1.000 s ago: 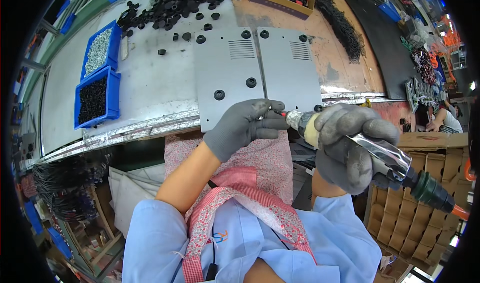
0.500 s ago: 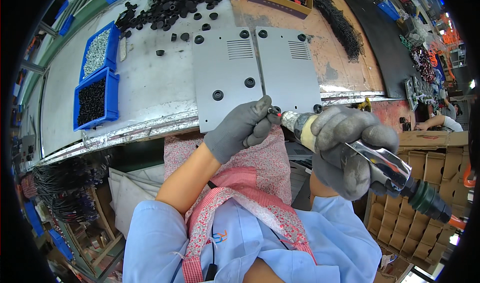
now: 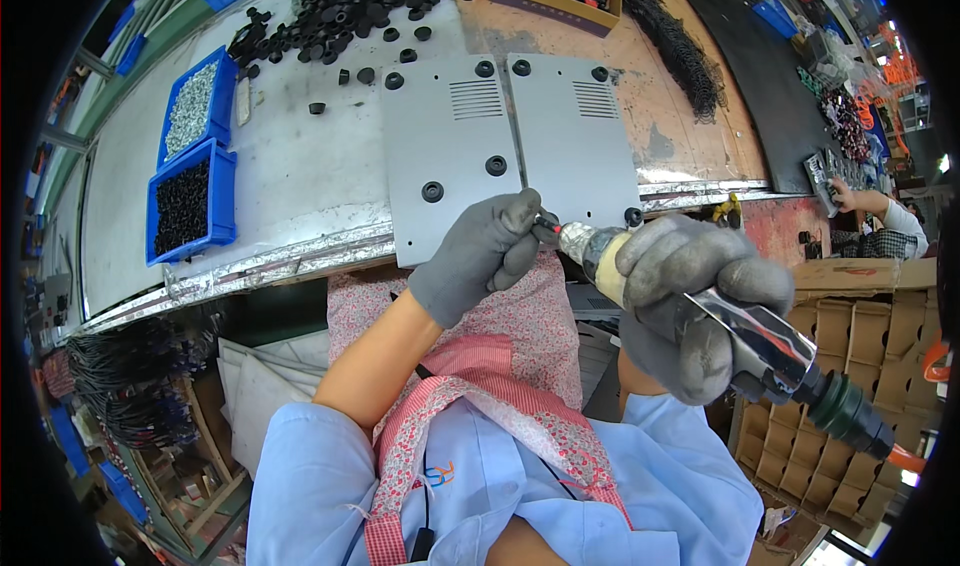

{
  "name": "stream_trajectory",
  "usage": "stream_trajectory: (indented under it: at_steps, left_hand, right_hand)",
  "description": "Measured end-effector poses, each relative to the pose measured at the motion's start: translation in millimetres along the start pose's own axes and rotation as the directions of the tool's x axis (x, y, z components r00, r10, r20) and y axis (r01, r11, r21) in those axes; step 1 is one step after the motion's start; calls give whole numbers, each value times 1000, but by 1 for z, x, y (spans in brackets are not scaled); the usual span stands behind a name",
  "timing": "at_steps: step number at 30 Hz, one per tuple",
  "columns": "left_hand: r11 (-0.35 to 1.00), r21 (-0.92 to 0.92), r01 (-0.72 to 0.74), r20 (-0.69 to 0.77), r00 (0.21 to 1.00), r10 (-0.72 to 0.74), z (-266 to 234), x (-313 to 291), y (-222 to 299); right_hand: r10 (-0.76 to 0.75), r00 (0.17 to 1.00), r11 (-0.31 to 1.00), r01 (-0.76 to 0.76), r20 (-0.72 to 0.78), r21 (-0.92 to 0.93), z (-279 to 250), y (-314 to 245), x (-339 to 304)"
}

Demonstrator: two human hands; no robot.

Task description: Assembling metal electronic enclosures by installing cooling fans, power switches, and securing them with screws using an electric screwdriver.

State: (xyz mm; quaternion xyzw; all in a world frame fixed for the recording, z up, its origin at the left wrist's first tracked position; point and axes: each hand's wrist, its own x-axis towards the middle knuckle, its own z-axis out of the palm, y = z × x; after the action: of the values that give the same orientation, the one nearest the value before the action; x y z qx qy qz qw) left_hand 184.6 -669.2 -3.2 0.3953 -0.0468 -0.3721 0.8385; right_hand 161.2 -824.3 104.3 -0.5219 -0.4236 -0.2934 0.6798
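My left hand, in a grey glove, pinches a small black screw between thumb and fingers; most of it is hidden. The red-marked bit end of a power screwdriver meets it there. My right hand, also gloved, wraps around the tool's metal body; its nose is wound with tape. Just beyond my left hand lie two flat grey metal panels, a left one and a right one, side by side at the table edge. Both have vent slots and round black feet near their corners.
Blue bins of silver screws and black screws stand at the left. Loose black feet lie at the back, beside a carton and black coiled cords. A co-worker's arm reaches in at the right, near a divided cardboard box.
My right hand and the screwdriver have shifted slightly left, and the bit stays at my left fingertips. At the far right, the co-worker's hand has risen to a metal part.
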Motion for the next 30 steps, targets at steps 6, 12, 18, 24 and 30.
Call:
stream_trajectory:
  at_steps: [6,12,18,24,30]
  left_hand:
    - [994,93,-54,14,999,53,1,0,6]
    - [277,961,24,-183,803,567,-15,15,39]
    - [-293,914,282,-80,830,552,-25,36,33]
    - [-172,984,55,34,877,479,-10,2,16]
    - [-137,990,32,31,900,434,-21,-6,-5]
  right_hand:
    - [-38,999,999,39,-23,7,2,1,3]
    - [-83,994,997,83,-67,-6,-4,3,8]
    - [13,990,998,-22,-140,-63,-1,3,-2]
    - [203,963,971,-221,-178,-88,-3,-1,-16]
    - [452,873,892,-444,-185,82,2,11,-36]
